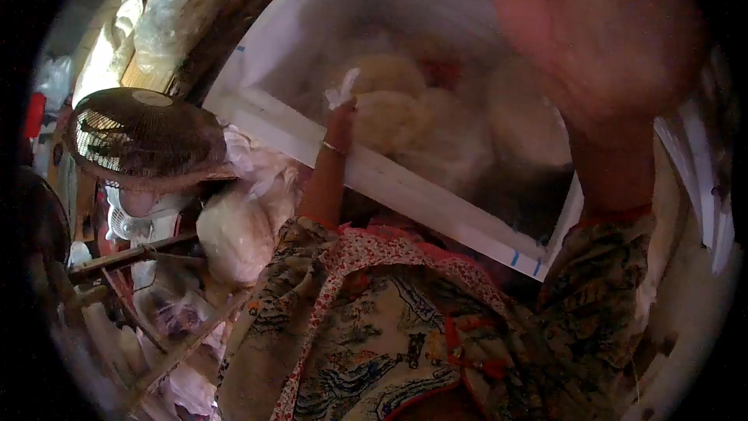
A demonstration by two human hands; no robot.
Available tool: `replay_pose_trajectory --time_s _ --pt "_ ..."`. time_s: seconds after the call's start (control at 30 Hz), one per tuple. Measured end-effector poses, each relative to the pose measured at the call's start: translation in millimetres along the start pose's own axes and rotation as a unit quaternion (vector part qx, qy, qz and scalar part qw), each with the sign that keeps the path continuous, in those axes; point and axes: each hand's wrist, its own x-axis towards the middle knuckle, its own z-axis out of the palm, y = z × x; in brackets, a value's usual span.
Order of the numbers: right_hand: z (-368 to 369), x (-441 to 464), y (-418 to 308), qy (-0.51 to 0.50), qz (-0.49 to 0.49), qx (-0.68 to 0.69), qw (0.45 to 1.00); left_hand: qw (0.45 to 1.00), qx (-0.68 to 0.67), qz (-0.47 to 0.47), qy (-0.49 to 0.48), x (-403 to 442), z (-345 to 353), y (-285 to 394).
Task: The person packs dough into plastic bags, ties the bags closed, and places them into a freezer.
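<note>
My left hand [343,115] reaches over the near wall of a deep white box [389,179]. Its fingers are closed around the gathered white plastic end [341,90] of what looks like a plastic bag. Just beyond it, inside the box, lie rounded pale-yellow bundles [393,121] that seem to be wrapped in clear plastic; haze blurs them. My right hand [600,23] is raised close to the camera above the box's right side. It looks large and blurred, and its fingers do not show clearly.
A round fan [148,136] stands left of the box. Filled plastic bags [234,234] lie between the fan and my left sleeve, near wooden bars [187,347]. A reddish item [442,72] sits deeper in the box. More clear plastic [164,23] rests at the upper left.
</note>
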Motion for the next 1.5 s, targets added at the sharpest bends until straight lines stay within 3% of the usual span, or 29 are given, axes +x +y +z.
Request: replay_pose_trajectory --time_s 0.13,0.33,0.37,0.43,0.5,0.53,0.6,0.73,0.83,0.93,0.97,1.0,1.03,1.1,1.13,1.17,1.23,1.3,1.33,1.4,1.43,1.5 --pt "4.7 -2.6 0.4 -0.007 0.003 0.004 1.0 0.994 0.099 0.021 0.05 9.7 -13.9 -11.3" --pt "9.1 -3.5 0.8 -0.018 0.011 0.01 1.0 0.963 0.191 0.192 -0.013 26.1 -27.5 -32.0" --pt "9.7 -4.0 0.9 -0.018 0.014 0.012 1.0 0.927 0.333 0.174 0.016 33.8 -32.1 -28.7" --pt "11.6 -5.4 0.9 -0.021 0.014 0.013 1.0 0.87 0.468 0.152 0.042 41.6 -39.9 -28.7" --pt "12.5 -6.3 0.7 -0.023 0.016 0.014 1.0 0.97 0.202 0.123 0.062 32.5 -31.9 -21.2" --pt "13.3 -6.8 0.4 -0.024 0.016 0.014 0.999 0.99 0.063 0.102 0.068 27.8 -28.3 -17.0" --pt "15.5 -6.7 1.2 -0.026 0.019 0.013 0.999 0.971 -0.218 0.048 0.081 20.7 -25.7 -16.3" --pt "18.9 -7.4 -0.9 -0.027 0.018 0.01 0.999 0.964 -0.235 0.123 -0.011 26.1 -40.5 -23.0" --pt "20.8 -5.9 -0.7 -0.025 0.019 0.01 0.999 0.931 -0.348 0.105 -0.049 -13.0 -6.9 12.3" --pt "25.2 -8.7 -1.0 -0.03 0.023 0.011 0.999 0.948 -0.304 0.067 -0.07 -2.1 -23.9 12.0" --pt "27.4 -10.0 -2.0 -0.031 0.024 0.015 0.999 0.965 0.089 0.243 -0.039 2.7 -26.0 4.5" --pt "30.0 -11.7 -2.1 -0.033 0.026 0.017 0.999 0.803 0.467 0.371 0.004 8.9 -30.3 -3.7" --pt "33.0 -13.0 -4.0 -0.037 0.027 0.021 0.999 0.8 0.467 0.375 0.009 17.9 -34.1 -9.8" --pt "40.7 -17.5 -4.3 -0.042 0.031 0.026 0.998 0.53 0.625 0.56 -0.125 32.9 -43.5 -22.5" --pt "45.3 -20.0 -4.5 -0.044 0.034 0.031 0.998 0.528 0.628 0.559 -0.12 26.3 -35.3 -23.9" --pt "49.4 -22.4 -5.5 -0.047 0.037 0.035 0.998 0.537 0.704 0.463 -0.04 18.6 -23.6 -28.7" --pt "60.5 -28.6 -7.9 -0.052 0.043 0.041 0.997 0.533 0.764 0.359 0.051 -0.6 -4.8 -26.2" --pt "70.9 -34.1 -10.1 -0.053 0.051 0.052 0.996 0.598 0.693 0.391 0.096 -21.8 8.9 -14.1" --pt "73.5 -41.0 -9.0 -0.049 0.061 0.058 0.995 0.594 0.693 0.394 0.106 -33.4 12.0 -5.6" --pt "79.2 -64.9 -5.1 -0.034 0.094 0.077 0.992 0.722 0.608 0.327 0.045 -61.4 7.9 15.4" --pt "78.4 -76.6 -3.1 -0.026 0.115 0.086 0.989 0.718 0.609 0.333 0.056 -73.1 2.2 17.6" --pt "74.2 -106.6 10.2 -0.008 0.177 0.096 0.98 0.764 0.463 0.441 0.089 -102.2 -11.2 19.8"
